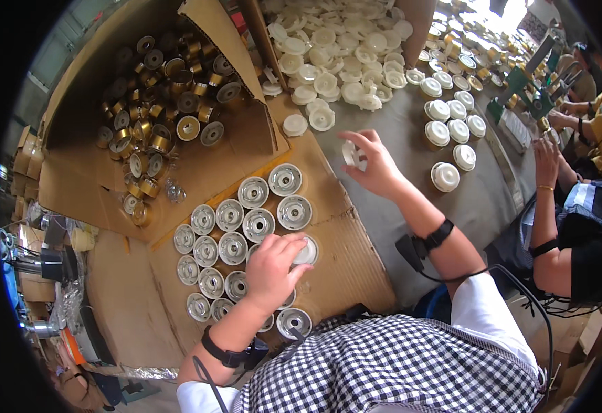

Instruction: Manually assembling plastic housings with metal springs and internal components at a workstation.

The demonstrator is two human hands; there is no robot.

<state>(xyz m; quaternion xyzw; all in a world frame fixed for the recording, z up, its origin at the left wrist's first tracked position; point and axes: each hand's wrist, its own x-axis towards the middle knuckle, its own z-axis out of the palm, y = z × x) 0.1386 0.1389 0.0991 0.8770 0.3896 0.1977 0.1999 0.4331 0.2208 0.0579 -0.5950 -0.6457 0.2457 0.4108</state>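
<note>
Rows of round silver metal cups [232,248] with hollow centres lie on a flat piece of cardboard [345,258] in front of me. My left hand [273,270] has its fingers and thumb round a white plastic cap [305,252] at the right side of these rows. That cap seems to sit in one of the cups, whose body is mostly hidden. Farther right, my right hand [375,165] pinches another white plastic cap [351,155] between thumb and fingers, above the grey table. Part of this cap is covered by the fingers.
A big cardboard box [74,158] at left holds many gold-coloured metal cups [160,141]. White caps [342,55] are heaped at the back. Several capped pieces [445,177] stand at right, near a green hand press [531,89] and a co-worker's arm [545,199].
</note>
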